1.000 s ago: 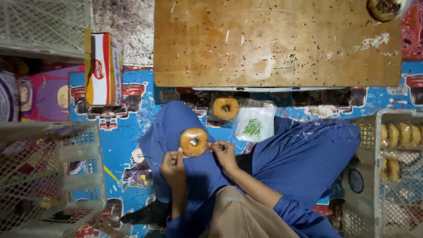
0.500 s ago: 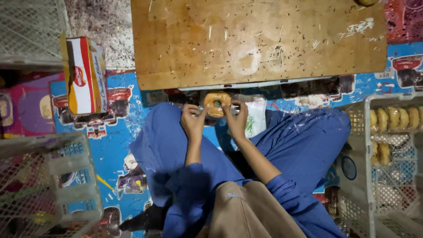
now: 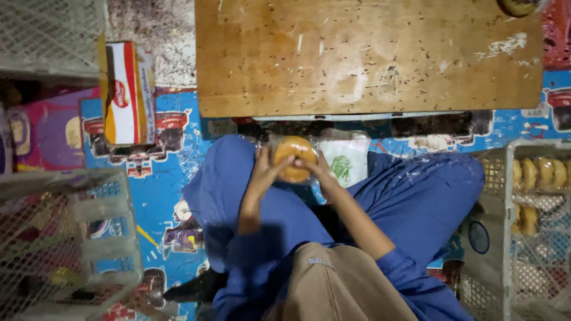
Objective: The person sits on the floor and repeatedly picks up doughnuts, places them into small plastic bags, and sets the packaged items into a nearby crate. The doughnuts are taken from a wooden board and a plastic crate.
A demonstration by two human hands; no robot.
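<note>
Both hands meet at frame centre, just below the near edge of the wooden board (image 3: 369,56). The left hand (image 3: 263,169) and right hand (image 3: 318,169) are closed around one ring-shaped doughnut (image 3: 293,156); it appears to sit inside a clear wrapper, though glare leaves this uncertain. A white packet with a green mark (image 3: 348,160) lies just beside the right hand. Step in hand: seating the doughnut in its wrap. The next move likely calls for a steady two-handed pinch. A mesh crate of doughnuts (image 3: 538,178) stands at right.
</note>
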